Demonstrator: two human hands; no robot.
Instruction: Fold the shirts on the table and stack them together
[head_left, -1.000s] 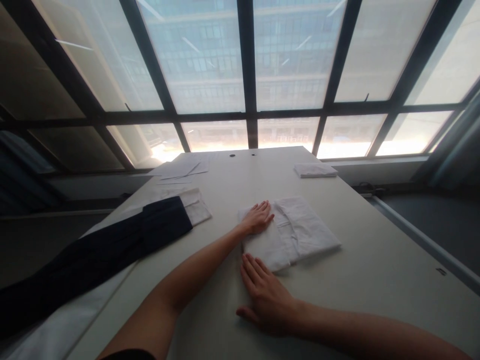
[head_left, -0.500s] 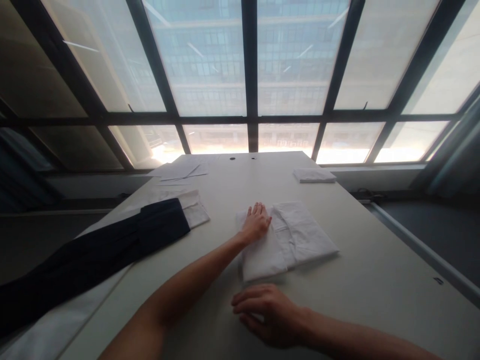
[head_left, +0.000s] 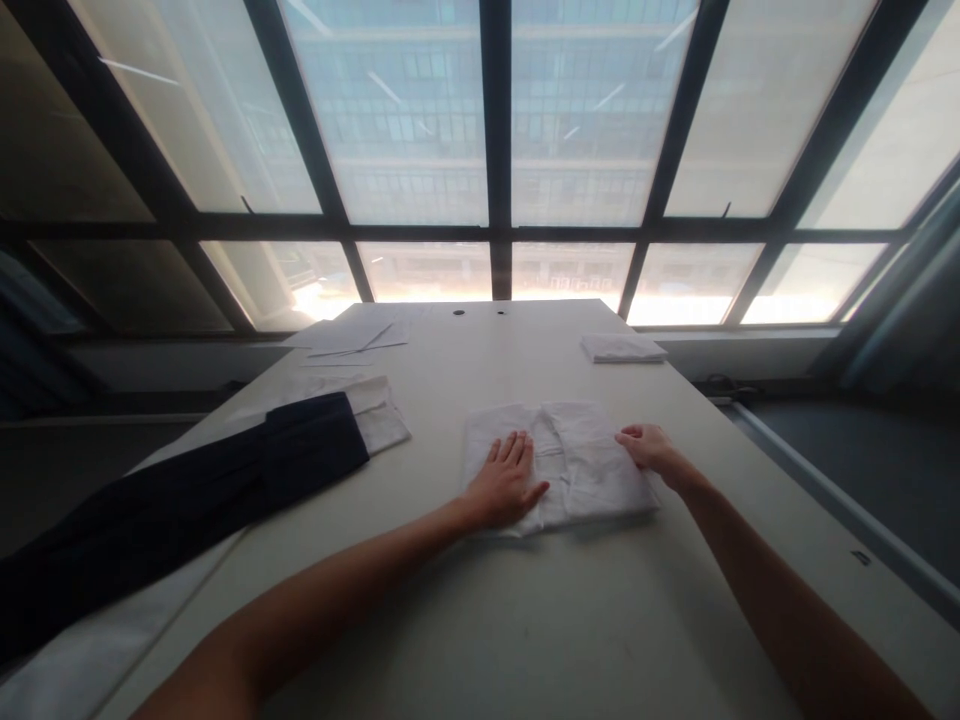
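Pressing white cloth (head_left: pixel 596 455), part-folded, prob. not yet finished, w/ L hand (head_left: pixel 504 487), flat & released, & pinching side toward R edge of tabletop (head_left: pixel 517 630) w/ R hand (head_left: pixel 651 448).

One left hand (head_left: pixel 501 490) and one right hand (head_left: pixel 648 447) share one worktop (head_left: pixel 480 630) with one dark cloth (head_left: pixel 315 445), at least three white cloths (head_left: pixel 604 465), several sheets of paper (head_left: pixel 349 338) too overlapped for an exact count, and three small dark marks (head_left: pixel 458 313). Two curtains (head_left: pixel 885 325) hang, one at either side.
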